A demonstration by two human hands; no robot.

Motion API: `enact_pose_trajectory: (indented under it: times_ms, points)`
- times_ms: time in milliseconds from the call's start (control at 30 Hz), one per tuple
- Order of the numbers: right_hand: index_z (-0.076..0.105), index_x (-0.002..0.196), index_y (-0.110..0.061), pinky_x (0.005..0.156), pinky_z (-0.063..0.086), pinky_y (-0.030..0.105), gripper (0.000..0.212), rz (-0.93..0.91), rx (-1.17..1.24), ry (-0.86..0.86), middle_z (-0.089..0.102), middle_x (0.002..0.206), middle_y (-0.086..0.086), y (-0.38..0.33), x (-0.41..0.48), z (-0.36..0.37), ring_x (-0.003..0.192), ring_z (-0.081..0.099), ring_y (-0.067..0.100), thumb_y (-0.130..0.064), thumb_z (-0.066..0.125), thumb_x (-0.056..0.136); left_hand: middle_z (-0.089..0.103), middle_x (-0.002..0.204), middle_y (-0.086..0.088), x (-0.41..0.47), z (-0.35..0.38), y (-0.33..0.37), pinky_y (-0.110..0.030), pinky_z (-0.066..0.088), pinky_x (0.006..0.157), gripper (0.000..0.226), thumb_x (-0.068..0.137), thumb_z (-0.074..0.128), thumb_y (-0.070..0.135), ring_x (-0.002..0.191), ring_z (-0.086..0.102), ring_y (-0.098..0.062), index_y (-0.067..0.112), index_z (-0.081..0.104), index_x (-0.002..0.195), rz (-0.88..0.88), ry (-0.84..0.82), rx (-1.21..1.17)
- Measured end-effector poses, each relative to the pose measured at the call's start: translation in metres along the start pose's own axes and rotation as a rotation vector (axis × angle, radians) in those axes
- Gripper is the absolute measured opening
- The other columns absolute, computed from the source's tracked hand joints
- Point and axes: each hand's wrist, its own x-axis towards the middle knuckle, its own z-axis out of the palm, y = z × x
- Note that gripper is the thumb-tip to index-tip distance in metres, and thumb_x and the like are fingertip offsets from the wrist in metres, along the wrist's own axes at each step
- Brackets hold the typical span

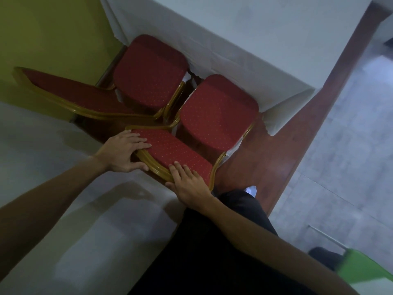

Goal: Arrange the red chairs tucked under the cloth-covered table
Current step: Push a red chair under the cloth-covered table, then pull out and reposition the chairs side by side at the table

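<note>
Two red padded chairs with gold frames stand side by side against a table draped in a white cloth (244,35). The near chair (217,116) has its backrest top right below me. My left hand (125,152) grips the left end of that backrest, fingers on the red padding and thumb under the gold rim. My right hand (189,184) grips the right end the same way. The far chair (148,75) stands to the left, its backrest (70,94) angled toward the wall. Both seats point at the table, their front edges near the hanging cloth.
A yellow-green wall (42,35) runs along the left. The chairs stand on a strip of reddish-brown floor (276,156); grey tiles (350,145) lie to the right. My dark trouser leg (223,241) fills the bottom middle. A green object (370,271) sits at the bottom right.
</note>
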Motion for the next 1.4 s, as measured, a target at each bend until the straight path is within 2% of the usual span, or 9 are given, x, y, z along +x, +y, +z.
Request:
enact_pose_trajectory:
  times_ms: [333, 567, 700, 933, 1167, 1267, 1400]
  points:
    - [0.013, 0.156, -0.011, 0.111, 0.031, 0.061, 0.063, -0.035, -0.038, -0.022, 0.018, 0.163, 0.018, 0.012, -0.009, -0.001, 0.145, 0.025, 0.043, -0.049, 0.021, 0.106, 0.064, 0.13, -0.009, -0.005, 0.006, 0.019, -0.048, 0.031, 0.112, 0.099, 0.074, 0.032, 0.092, 0.125, 0.055, -0.03, 0.017, 0.062, 0.13, -0.05, 0.03, 0.024]
    - [0.011, 0.156, -0.013, 0.111, 0.031, 0.063, 0.063, -0.066, -0.062, -0.032, 0.017, 0.164, 0.017, 0.02, -0.009, -0.003, 0.146, 0.024, 0.043, -0.05, 0.019, 0.106, 0.063, 0.132, -0.009, -0.008, 0.006, 0.025, -0.048, 0.031, 0.112, 0.095, 0.076, 0.034, 0.09, 0.126, 0.053, -0.032, 0.018, 0.06, 0.133, -0.076, 0.012, 0.025]
    - [0.014, 0.156, -0.012, 0.108, 0.035, 0.062, 0.063, -0.068, -0.104, -0.017, 0.021, 0.162, 0.017, 0.023, -0.009, -0.004, 0.143, 0.03, 0.044, -0.051, 0.019, 0.106, 0.062, 0.132, -0.01, -0.006, 0.002, 0.028, -0.049, 0.032, 0.112, 0.096, 0.076, 0.032, 0.09, 0.127, 0.052, -0.033, 0.019, 0.059, 0.135, -0.087, 0.0, 0.022]
    - [0.013, 0.156, -0.015, 0.112, 0.033, 0.058, 0.062, -0.06, -0.095, -0.013, 0.02, 0.163, 0.014, 0.03, -0.007, -0.01, 0.144, 0.029, 0.041, -0.052, 0.019, 0.106, 0.054, 0.142, -0.008, -0.004, 0.001, 0.031, -0.05, 0.023, 0.116, 0.089, 0.082, 0.032, 0.085, 0.134, 0.043, -0.031, 0.022, 0.049, 0.142, -0.067, 0.01, -0.047]
    - [0.017, 0.156, -0.018, 0.11, 0.036, 0.058, 0.068, -0.126, -0.058, -0.002, 0.025, 0.161, 0.015, 0.043, -0.005, -0.015, 0.141, 0.036, 0.039, -0.06, 0.018, 0.102, 0.036, 0.156, -0.005, 0.0, -0.008, 0.032, -0.045, 0.012, 0.12, 0.099, 0.077, 0.021, 0.091, 0.146, 0.025, -0.026, 0.026, 0.034, 0.151, -0.089, -0.11, -0.016]
    - [0.013, 0.157, -0.021, 0.114, 0.027, 0.06, 0.078, -0.123, -0.007, -0.038, 0.019, 0.164, 0.013, 0.049, -0.003, -0.02, 0.144, 0.029, 0.038, -0.07, 0.017, 0.097, 0.025, 0.16, -0.003, 0.003, -0.018, 0.032, -0.044, 0.004, 0.121, 0.102, 0.076, 0.011, 0.092, 0.149, 0.015, -0.024, 0.028, 0.02, 0.155, -0.07, -0.196, 0.076]
    - [0.004, 0.159, -0.027, 0.119, 0.01, 0.063, 0.09, -0.082, 0.023, -0.101, 0.003, 0.167, 0.012, 0.071, -0.001, -0.04, 0.15, 0.01, 0.041, -0.081, 0.019, 0.089, 0.018, 0.162, 0.0, 0.013, -0.036, 0.039, -0.043, -0.001, 0.121, 0.099, 0.078, 0.011, 0.091, 0.15, 0.008, -0.022, 0.03, 0.008, 0.156, -0.021, -0.253, 0.137]
